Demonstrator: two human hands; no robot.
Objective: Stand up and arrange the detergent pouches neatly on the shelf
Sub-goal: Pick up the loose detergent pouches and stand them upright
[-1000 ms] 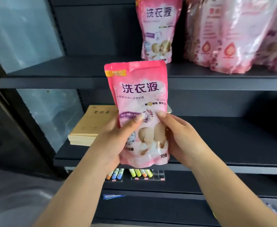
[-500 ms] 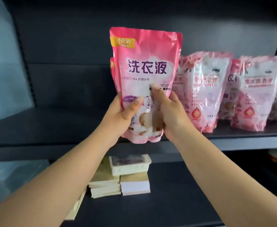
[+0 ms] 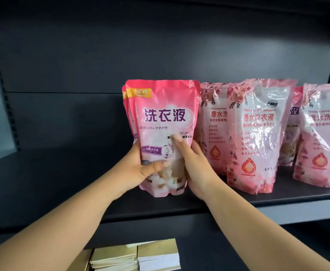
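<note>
From the head camera, a pink detergent pouch [image 3: 163, 133] stands upright on the dark shelf [image 3: 238, 207], its base on the board, in front of a matching pouch. The left hand [image 3: 140, 169] and right hand [image 3: 195, 165] clasp its lower sides. Glossy rose-printed pouches [image 3: 257, 133] stand just beside it; stacked notebooks [image 3: 136, 258] lie on the shelf below.

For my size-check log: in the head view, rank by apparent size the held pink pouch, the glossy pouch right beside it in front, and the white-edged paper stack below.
1. Held pink pouch and glossy pouch: look about alike; the held one stands a little nearer, so no ranking.
2. White-edged paper stack: clearly smallest, partly cut off.
</note>
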